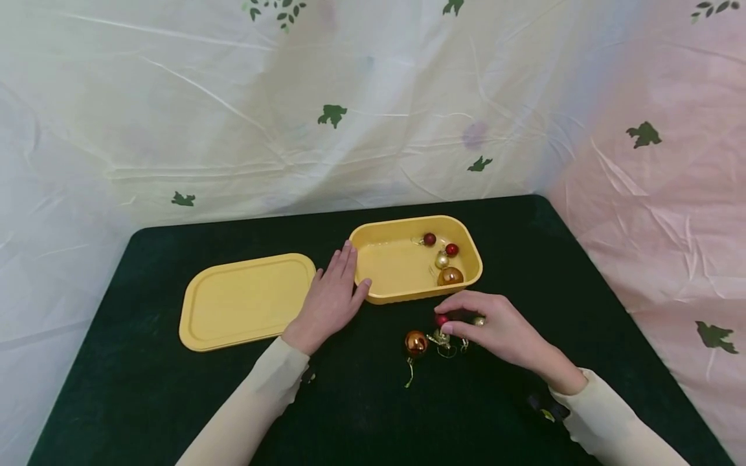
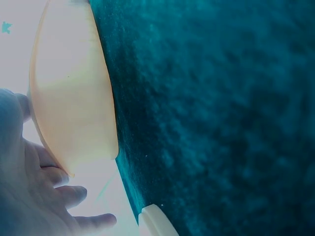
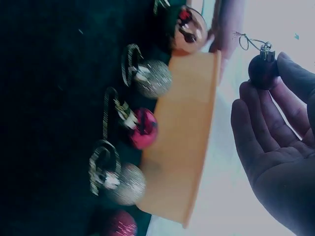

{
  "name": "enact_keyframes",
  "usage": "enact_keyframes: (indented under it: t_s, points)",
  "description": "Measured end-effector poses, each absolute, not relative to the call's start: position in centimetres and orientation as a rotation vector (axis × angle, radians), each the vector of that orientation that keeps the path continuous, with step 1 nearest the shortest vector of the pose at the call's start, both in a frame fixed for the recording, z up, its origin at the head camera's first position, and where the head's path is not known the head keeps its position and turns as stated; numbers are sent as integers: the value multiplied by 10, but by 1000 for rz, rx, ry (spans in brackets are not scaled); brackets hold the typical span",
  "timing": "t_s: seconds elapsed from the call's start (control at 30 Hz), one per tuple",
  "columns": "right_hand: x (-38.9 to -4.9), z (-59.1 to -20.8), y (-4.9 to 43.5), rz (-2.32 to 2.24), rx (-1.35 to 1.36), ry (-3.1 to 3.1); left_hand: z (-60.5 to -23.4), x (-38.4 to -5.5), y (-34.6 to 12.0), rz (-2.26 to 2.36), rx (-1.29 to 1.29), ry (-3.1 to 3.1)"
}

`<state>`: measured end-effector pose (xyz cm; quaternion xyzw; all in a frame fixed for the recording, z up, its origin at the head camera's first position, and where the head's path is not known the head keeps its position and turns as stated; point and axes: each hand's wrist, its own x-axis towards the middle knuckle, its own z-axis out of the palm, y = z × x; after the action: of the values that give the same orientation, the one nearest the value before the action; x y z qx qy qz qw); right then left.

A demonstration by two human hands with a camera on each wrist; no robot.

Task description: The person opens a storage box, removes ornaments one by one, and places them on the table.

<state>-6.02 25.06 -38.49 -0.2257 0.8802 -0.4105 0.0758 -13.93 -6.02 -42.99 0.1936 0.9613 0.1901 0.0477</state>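
Got a small dark red bauble (image 3: 263, 73) pinched between the thumb and fingers of the right grip (image 1: 495, 327), held over the desk (image 1: 350, 414) just off the near side of a yellow box (image 1: 390, 265), toward its right end. Looks almost black in the right wrist view, way redder from the head, with a metal cap and a stringy loop on top.

Around that grip, can spot a shiny copper ball (image 1: 416, 343) with its cord trailing toward the person, plus a couple of glittery pale balls (image 3: 153, 78) and a pinkish-red ball (image 3: 143, 129) with loops. Inside the box, counting four more bunched toward the right: maroon bauble (image 1: 429, 239), red bauble (image 1: 451, 249), gold bauble (image 1: 442, 260), bigger copper bauble (image 1: 450, 277).

Over on the left, got the left grip (image 1: 332, 298) with fingers straight, resting against the box's left end. Just beside that, a flat yellow lid (image 1: 247, 301) on the desk. Behind everything, pale cloth (image 1: 233, 129) with green prints, going pink on the right.
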Motion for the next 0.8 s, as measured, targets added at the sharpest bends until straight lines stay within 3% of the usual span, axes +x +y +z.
enact_keyframes:
  t_s: [0.8]
  points:
    - [-32, -416, 239, -1208, -822, 2450, -430, -140, -60, 561, 576, 2923]
